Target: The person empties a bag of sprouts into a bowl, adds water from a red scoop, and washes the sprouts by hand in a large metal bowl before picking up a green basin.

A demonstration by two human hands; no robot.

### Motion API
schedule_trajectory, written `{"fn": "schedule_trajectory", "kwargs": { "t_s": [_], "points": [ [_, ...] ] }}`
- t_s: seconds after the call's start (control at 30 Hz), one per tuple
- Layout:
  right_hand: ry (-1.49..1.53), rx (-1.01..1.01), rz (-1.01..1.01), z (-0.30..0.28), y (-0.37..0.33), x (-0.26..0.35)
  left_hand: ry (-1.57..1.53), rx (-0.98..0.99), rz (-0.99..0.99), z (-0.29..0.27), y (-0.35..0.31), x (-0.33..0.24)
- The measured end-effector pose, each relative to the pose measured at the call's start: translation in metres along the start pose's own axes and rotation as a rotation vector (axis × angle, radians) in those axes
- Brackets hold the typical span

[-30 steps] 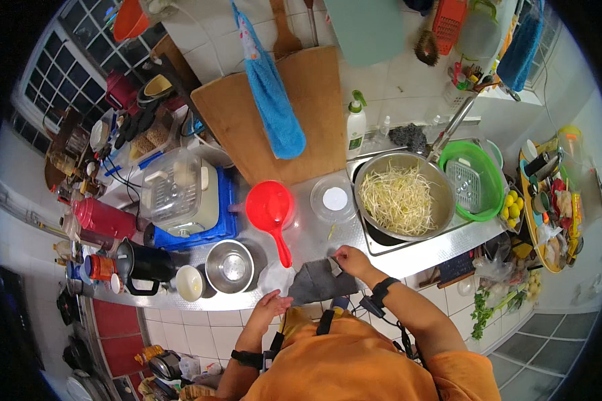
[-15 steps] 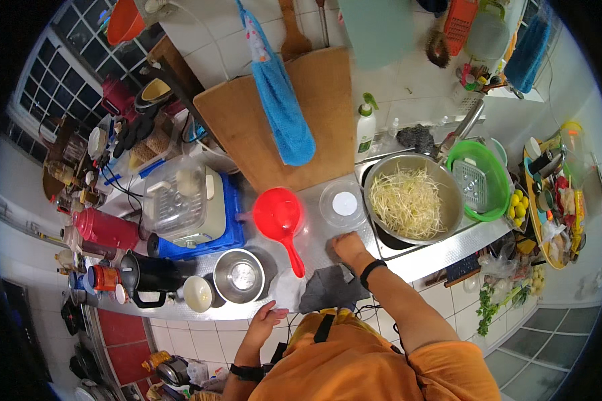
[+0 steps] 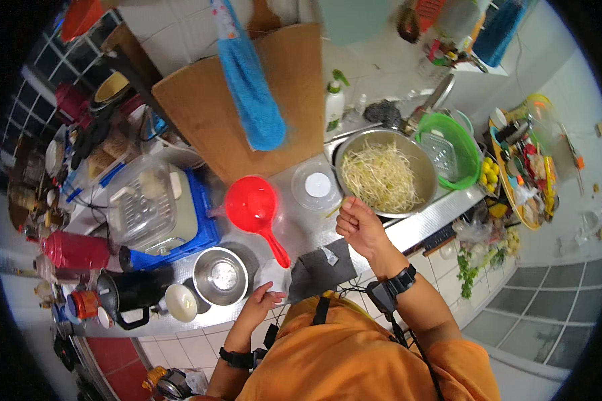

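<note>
My right hand (image 3: 358, 224) is closed in a pinch over the metal counter, just below the rim of a steel pan (image 3: 429, 175). A thin yellowish strand (image 3: 335, 211) sticks out from its fingertips; its kind is too small to tell. Pale bean sprouts (image 3: 381, 175) are heaped in the pan. At the counter's front edge my left hand (image 3: 263, 299) holds nothing, fingers apart, next to a white cloth (image 3: 271, 276). A dark grey cloth (image 3: 321, 274) lies between my hands. Beyond it are a red ladle (image 3: 251, 204) and a clear round lid (image 3: 316, 186).
A steel bowl (image 3: 221, 275), a small cream bowl (image 3: 181, 303) and a black jug (image 3: 124, 294) stand at the left front. Behind them a clear-lidded box rests in a blue tray (image 3: 204, 217). A green basin (image 3: 467, 160) stands right of the pan. A wooden board (image 3: 247, 100) leans at the back.
My right hand has lifted off the counter and turned, now pinching a thin strand. My left hand stays by the front edge. The whole view has shifted as my head moved.
</note>
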State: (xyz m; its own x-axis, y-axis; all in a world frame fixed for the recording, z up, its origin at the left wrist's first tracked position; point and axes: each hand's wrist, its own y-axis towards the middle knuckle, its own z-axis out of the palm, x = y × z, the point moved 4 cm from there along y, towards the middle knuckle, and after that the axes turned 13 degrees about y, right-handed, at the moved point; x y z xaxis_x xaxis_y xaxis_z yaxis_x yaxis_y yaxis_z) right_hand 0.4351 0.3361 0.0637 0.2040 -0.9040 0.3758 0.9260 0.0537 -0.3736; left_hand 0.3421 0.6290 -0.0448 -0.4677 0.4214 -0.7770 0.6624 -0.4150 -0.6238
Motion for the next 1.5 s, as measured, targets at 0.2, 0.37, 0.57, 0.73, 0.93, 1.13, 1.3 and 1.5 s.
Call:
{"fn": "schedule_trajectory", "kwargs": {
  "t_s": [0.2,0.37,0.57,0.73,0.93,1.13,1.3,1.5],
  "points": [
    [0.206,0.164,-0.063,0.034,-0.043,0.011,0.132,0.123,0.031,0.001,0.021,-0.016],
    [0.267,0.158,-0.095,0.032,-0.058,0.007,0.135,0.164,0.03,0.003,0.021,-0.012],
    [0.224,0.383,0.033,0.11,-0.115,-0.012,0.119,0.152,0.001,-0.003,0.011,0.0],
    [0.354,1.133,0.251,0.189,-0.181,-0.031,0.095,0.142,0.041,-0.001,0.005,-0.005],
    [0.55,1.235,0.348,0.219,-0.19,-0.059,0.033,0.063,0.009,-0.004,-0.012,0.004],
    [-0.043,0.815,0.706,0.177,-0.154,-0.048,0.0,0.048,0.016,-0.01,-0.013,-0.002],
    [-0.725,0.367,0.133,0.067,-0.05,-0.024,0.074,0.051,-0.002,-0.009,0.0,0.011],
    [-1.312,0.006,-0.317,-0.093,0.0,0.083,0.036,0.097,-0.045,0.021,0.014,-0.007]
  ]
}}
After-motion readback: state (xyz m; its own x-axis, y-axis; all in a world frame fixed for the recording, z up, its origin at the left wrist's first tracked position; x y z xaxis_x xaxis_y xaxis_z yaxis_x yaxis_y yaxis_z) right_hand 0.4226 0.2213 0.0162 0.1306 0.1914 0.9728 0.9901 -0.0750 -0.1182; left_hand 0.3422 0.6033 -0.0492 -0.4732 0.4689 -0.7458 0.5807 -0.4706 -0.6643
